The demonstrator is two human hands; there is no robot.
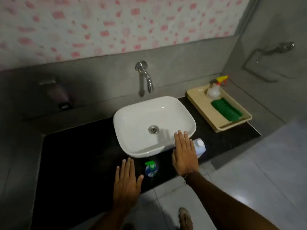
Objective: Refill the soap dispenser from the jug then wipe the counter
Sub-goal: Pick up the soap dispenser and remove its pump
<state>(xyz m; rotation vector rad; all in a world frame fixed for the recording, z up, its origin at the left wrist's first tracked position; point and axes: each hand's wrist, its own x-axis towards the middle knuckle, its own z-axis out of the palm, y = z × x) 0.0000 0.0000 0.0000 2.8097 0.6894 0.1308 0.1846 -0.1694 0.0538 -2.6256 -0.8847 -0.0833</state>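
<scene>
Both hands hover flat, spread and empty over the worktop's (79, 163) front edge, the left hand (127, 180) beside the upright soap dispenser (151, 169), the right hand (184, 155) nearer the jug (200, 147).

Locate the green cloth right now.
Head view, far right: the green cloth lies in the tan tray right of the basin, in front of the spray bottle.

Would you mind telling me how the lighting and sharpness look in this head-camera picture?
Head view: dim overall, the black counter nearly featureless; the white basin is brightest, with faint finger shadows inside; the tap is soft; wide-angle bending curves the wall edges.
</scene>
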